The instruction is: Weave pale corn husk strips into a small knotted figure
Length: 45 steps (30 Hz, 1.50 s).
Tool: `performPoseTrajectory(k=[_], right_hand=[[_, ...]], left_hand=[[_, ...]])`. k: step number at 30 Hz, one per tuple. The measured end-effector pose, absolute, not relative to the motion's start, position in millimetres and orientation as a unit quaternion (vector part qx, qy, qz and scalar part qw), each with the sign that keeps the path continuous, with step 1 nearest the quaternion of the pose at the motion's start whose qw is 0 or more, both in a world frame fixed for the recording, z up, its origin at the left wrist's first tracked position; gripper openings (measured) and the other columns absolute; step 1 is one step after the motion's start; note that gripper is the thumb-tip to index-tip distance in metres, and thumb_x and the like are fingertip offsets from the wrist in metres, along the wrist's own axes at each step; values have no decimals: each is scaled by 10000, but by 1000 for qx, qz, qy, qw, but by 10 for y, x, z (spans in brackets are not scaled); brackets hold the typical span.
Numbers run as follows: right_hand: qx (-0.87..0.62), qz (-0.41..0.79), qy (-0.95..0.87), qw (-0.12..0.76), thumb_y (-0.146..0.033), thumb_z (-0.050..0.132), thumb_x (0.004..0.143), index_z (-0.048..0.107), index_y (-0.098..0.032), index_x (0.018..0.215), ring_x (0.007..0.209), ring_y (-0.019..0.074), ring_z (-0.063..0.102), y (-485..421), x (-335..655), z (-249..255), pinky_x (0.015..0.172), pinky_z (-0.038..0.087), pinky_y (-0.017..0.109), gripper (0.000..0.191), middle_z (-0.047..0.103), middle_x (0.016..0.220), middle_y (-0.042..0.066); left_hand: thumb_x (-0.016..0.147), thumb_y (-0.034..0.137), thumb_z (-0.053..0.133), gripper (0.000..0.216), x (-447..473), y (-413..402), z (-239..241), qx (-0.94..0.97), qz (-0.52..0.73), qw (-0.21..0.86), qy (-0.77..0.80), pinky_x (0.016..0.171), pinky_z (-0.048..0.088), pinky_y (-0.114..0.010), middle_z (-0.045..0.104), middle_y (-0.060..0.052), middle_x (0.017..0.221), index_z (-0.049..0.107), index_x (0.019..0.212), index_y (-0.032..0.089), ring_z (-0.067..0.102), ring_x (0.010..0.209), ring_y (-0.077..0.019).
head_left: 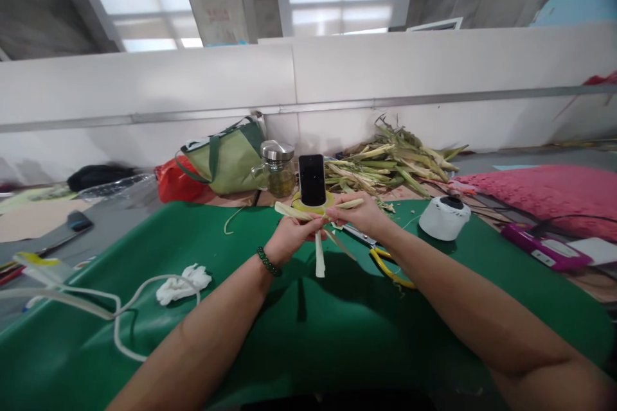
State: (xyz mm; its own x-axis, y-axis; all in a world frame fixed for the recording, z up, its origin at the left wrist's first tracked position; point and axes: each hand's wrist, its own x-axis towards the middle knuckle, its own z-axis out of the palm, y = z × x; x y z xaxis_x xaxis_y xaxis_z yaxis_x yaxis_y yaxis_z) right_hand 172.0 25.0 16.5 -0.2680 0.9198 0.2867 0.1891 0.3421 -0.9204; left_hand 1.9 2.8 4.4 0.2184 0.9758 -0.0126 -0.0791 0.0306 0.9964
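Note:
Both hands meet above the green mat (216, 327), fingers pinched on pale strips of husk (320, 257) that cross one another. My left hand (292, 236), with a dark beaded bracelet at the wrist, grips the strips where they meet; one end sticks out to the left and others hang down. My right hand (361, 213) holds the crossing from the other side, a strip end pointing right past its fingers. Just behind the hands a phone (312, 180) stands upright on a yellow-rimmed base. Scissors with yellow handles (390, 268) lie under my right forearm.
A heap of dry husks (395, 160) lies at the back, beside a lidded glass jug (279, 173) and a green bag (226, 160). A white spool (444, 217) stands at right, near a purple device (544, 246). White cable (118, 308) and crumpled tissue (183, 284) lie left.

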Motion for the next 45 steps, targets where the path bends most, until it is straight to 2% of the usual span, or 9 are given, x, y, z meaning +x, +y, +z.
performPoseTrajectory(k=[7,13,28,36,40,43,45], right_hand=[[-390,412,-698,437,-400,744,607,628,-139,557,472,96,505,252,1772,184,456,400,220,290,573,499,3],[-400,423,-697,419,-391,758,594,643,-137,586,485,106,531,254,1793,194,478,438,232,280,594,512,10],[-393,431,-700,413,-419,757,609,646,-130,562,487,108,543,243,1837,249,482,456,234,313,616,535,31],[-410,452,-676,413,-469,765,603,649,-121,588,485,106,550,307,1834,193,496,467,240,367,642,576,46],[-386,477,-679,404,-543,695,672,695,-123,724,653,145,623,316,1871,233,630,507,272,424,698,755,83],[-331,453,-727,395,-440,745,649,710,-144,867,781,161,632,272,1880,285,691,497,269,369,703,871,67],[-304,463,-745,372,-397,751,640,711,-146,889,767,152,628,238,1864,301,686,494,264,355,702,868,54]], left_hand=[[583,219,815,196,-54,45,53,526,427,604,420,642,547,-315,713,-53,734,707,713,119,641,595,-155],[618,225,793,162,-94,18,96,556,401,599,414,605,510,-279,666,-45,616,722,701,104,607,558,-137],[653,253,769,142,-129,9,131,602,381,562,420,533,459,-233,661,-45,543,733,693,122,607,520,-140],[629,271,790,185,-108,12,129,556,400,594,422,599,498,-264,669,-45,606,725,702,114,616,578,-146],[620,325,796,264,-104,-14,179,514,430,639,378,544,454,-213,626,-9,573,705,747,112,559,533,-101],[623,344,795,335,-117,-44,217,513,436,664,326,468,380,-184,602,15,566,663,852,138,514,484,-78],[625,366,795,368,-126,-54,220,517,429,674,306,467,378,-186,596,22,569,617,873,160,524,483,-85]])
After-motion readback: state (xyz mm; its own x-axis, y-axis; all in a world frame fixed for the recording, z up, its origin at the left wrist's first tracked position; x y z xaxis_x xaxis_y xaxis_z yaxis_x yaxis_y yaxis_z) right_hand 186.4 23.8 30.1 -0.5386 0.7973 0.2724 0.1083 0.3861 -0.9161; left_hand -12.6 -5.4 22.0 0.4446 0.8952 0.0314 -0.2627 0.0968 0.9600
